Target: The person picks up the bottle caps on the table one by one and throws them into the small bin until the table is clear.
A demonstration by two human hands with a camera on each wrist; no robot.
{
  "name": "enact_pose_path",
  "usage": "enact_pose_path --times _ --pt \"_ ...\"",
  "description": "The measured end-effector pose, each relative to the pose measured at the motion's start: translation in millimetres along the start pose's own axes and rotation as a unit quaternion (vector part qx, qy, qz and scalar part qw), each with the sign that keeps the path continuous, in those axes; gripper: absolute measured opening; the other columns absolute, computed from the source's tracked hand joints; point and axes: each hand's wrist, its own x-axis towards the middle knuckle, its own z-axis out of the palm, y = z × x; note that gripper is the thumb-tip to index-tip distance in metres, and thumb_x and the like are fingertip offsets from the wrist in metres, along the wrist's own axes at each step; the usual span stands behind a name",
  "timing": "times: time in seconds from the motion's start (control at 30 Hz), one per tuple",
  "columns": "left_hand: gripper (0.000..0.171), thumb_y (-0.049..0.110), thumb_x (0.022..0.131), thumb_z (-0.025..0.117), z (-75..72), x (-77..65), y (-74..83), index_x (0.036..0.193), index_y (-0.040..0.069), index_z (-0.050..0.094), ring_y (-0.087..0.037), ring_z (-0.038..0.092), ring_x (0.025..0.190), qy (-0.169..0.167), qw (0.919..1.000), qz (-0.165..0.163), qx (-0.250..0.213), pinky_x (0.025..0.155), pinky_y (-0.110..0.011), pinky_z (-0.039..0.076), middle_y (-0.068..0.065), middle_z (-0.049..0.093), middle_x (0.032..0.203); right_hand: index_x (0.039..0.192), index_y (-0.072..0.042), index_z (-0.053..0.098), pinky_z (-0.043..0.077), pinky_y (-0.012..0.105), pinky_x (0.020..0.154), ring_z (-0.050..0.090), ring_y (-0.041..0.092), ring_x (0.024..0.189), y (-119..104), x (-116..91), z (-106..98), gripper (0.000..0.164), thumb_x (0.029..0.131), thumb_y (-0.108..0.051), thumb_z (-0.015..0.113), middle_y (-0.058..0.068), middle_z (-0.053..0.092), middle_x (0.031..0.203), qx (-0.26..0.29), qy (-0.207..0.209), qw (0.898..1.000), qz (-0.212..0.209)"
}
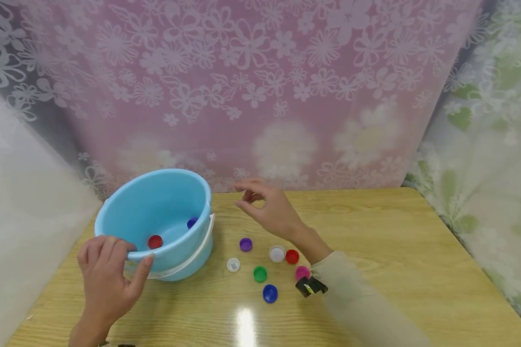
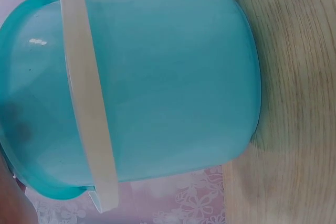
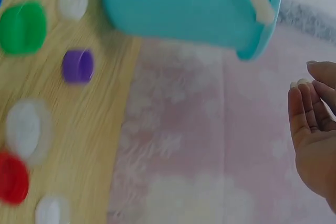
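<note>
1. Overhead, the head view shows the left hand (image 1: 106, 274) gripping the near rim of the light-blue bucket (image 1: 156, 219), fingers curled over the edge and thumb against the outer wall. The bucket stands upright on the desk (image 1: 373, 250), its white handle (image 1: 195, 255) folded down the front. Inside lie a red cap (image 1: 155, 242) and a blue cap (image 1: 192, 222). The right hand (image 1: 271, 207) hovers above the desk just right of the bucket, fingers loosely bent and holding nothing. Near its wrist lie loose caps: a purple cap (image 1: 245, 245), two white caps (image 1: 233, 265), a green cap (image 1: 260, 274), a second blue cap (image 1: 270, 293), a second red cap (image 1: 292, 256) and a pink cap (image 1: 302, 273).

2. The left wrist view is filled by the bucket's outer wall (image 2: 173, 77) with the handle band (image 2: 86, 98) across it; only a sliver of the hand shows at the lower left edge.

3. The right wrist view confirms the right hand is empty, its fingers (image 3: 304, 114) relaxed before the curtain, well apart from the blurred caps on the desk.

4. In my judgement, the step in hand is the gap between drops: two caps are in, seven are still out. The next move calls for lowering the right hand to one cap, likely the purple one nearest the bucket, and pinching it while the left hand steadies the bucket.
</note>
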Motion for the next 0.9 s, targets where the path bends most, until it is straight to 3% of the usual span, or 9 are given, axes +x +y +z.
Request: enact_pose_path --times 0.23,0.5,0.7,0.9 --pt "0.057 0.055 0.091 0.048 -1.1 0.8 0.0 0.07 0.002 0.047 -0.038 0.037 0.077 0.004 1.0 -0.002 0.0 0.081 -0.049 0.02 -0.009 0.041 0.068 0.126 -0.011 0.061 0.051 0.03 0.082 0.06 0.012 0.088 45 -24 -37 0.035 0.092 -0.015 0.065 0.002 0.06 0.116 -0.048 0.004 0.996 0.08" --pt "0.058 0.056 0.092 0.048 -0.3 0.8 1.4 0.07 0.002 0.047 -0.038 0.037 0.078 0.001 1.0 -0.003 -0.002 0.081 -0.051 0.02 -0.009 0.042 0.069 0.128 -0.004 0.058 0.05 0.04 0.084 0.057 0.024 0.096 84 -65 -70 0.039 0.092 -0.016 0.065 0.013 0.054 0.124 -0.105 -0.048 0.979 0.169" --pt "0.058 0.056 0.091 0.048 -1.8 0.4 2.1 0.07 0.002 0.047 -0.039 0.038 0.078 0.005 1.0 -0.002 -0.001 0.082 -0.048 0.02 -0.009 0.043 0.068 0.132 0.001 0.053 0.049 0.043 0.084 0.054 0.031 0.103 108 -91 -77 0.045 0.092 -0.015 0.065 0.02 0.046 0.127 -0.106 -0.111 0.963 0.22" --pt "0.058 0.056 0.092 0.048 -2.2 -0.4 4.2 0.07 0.002 0.047 -0.038 0.037 0.077 0.002 1.0 -0.006 -0.001 0.082 -0.049 0.02 -0.009 0.042 0.069 0.137 -0.001 0.048 0.049 0.042 0.083 0.051 0.034 0.108 119 -101 -72 0.053 0.09 -0.017 0.067 0.02 0.041 0.135 -0.089 -0.164 0.955 0.23"
